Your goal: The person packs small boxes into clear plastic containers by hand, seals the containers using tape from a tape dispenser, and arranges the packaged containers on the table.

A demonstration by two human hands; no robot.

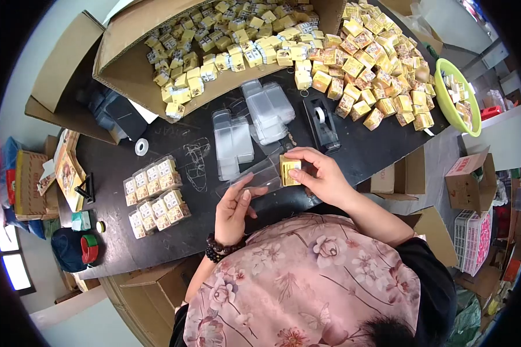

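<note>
There are two filled packs (158, 199), one tape dispenser (329, 140), one green basket (444, 99).

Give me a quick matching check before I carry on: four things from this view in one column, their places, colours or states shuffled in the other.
Column 1
1. Dispenser
2. Left hand
3. Basket
4. Right hand

Column 2
A. Lime green, at the right end of the table
B. Gripping a small yellow box
C. Black, with a white tape roll
D. At a clear case, beads round its wrist

Pairs: 1-C, 2-D, 3-A, 4-B
</note>
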